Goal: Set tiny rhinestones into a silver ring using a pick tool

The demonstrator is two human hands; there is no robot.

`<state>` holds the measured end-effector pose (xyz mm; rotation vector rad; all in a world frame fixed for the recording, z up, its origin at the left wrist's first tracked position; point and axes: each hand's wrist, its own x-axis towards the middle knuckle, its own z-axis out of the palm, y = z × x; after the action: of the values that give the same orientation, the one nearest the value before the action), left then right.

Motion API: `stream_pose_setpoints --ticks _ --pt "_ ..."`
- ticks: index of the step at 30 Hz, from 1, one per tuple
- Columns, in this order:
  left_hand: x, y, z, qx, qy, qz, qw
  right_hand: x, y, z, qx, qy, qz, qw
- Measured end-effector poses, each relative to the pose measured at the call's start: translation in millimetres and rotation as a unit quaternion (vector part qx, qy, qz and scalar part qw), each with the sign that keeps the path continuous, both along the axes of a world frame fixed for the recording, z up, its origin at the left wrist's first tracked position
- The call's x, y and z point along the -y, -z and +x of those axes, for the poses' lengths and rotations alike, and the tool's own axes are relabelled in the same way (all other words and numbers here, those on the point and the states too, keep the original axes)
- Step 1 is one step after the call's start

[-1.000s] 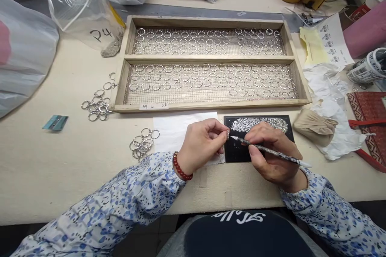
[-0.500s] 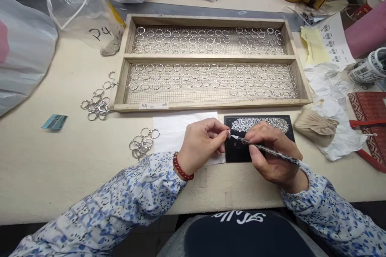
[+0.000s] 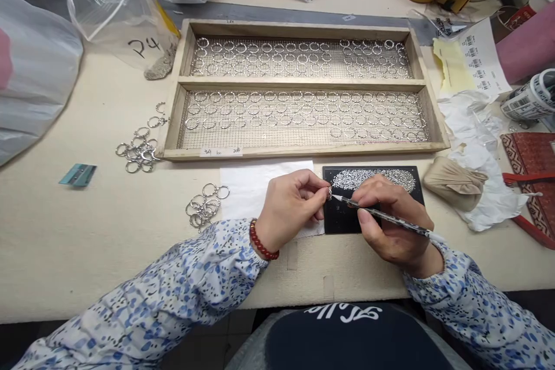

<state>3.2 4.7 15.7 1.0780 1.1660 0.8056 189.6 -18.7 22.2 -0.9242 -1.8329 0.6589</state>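
Note:
My left hand (image 3: 295,202) pinches a small silver ring (image 3: 329,192) between thumb and fingertips; most of the ring is hidden by the fingers. In my right hand (image 3: 392,222) is a slim pen-like tool (image 3: 390,218) with a pale pointed tip, held like a pencil. Its tip points at the ring, touching or very close to it. Beneath both hands lies a black tray (image 3: 347,225) bearing a patch of tiny sparkling stones (image 3: 373,178). A white paper sheet (image 3: 247,185) lies partly under my left hand.
Loose silver rings lie in one pile (image 3: 203,206) left of the paper and another pile (image 3: 141,150) beside the wooden frame (image 3: 303,83). Rows of rings fill much of its mesh. A beige cloth bundle (image 3: 453,182) sits right of the tray, and a clear bag (image 3: 117,29) at back left.

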Motion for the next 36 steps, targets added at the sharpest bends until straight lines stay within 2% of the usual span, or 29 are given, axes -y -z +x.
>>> stream_pose_setpoints --ticks 18,21,26,32,36 --pt "0.1 0.2 0.1 -0.001 0.0 0.006 1.0 -0.5 0.2 1.9 -0.001 0.009 0.0 1.0" --pt "0.6 0.6 -0.3 -0.002 0.0 0.003 1.0 -0.3 1.8 4.0 -0.006 0.031 -0.007 0.999" --pt "2.0 2.2 -1.4 -0.008 0.008 0.028 1.0 -2.6 6.0 6.3 0.025 0.113 -0.019 0.993" --pt "4.9 2.3 -1.8 -0.037 -0.004 0.081 0.996 -6.2 7.5 5.5 0.086 0.113 -0.012 0.99" --pt "4.7 1.9 -2.9 -0.047 0.005 0.085 0.995 -5.8 6.8 5.3 0.092 0.114 -0.017 0.989"
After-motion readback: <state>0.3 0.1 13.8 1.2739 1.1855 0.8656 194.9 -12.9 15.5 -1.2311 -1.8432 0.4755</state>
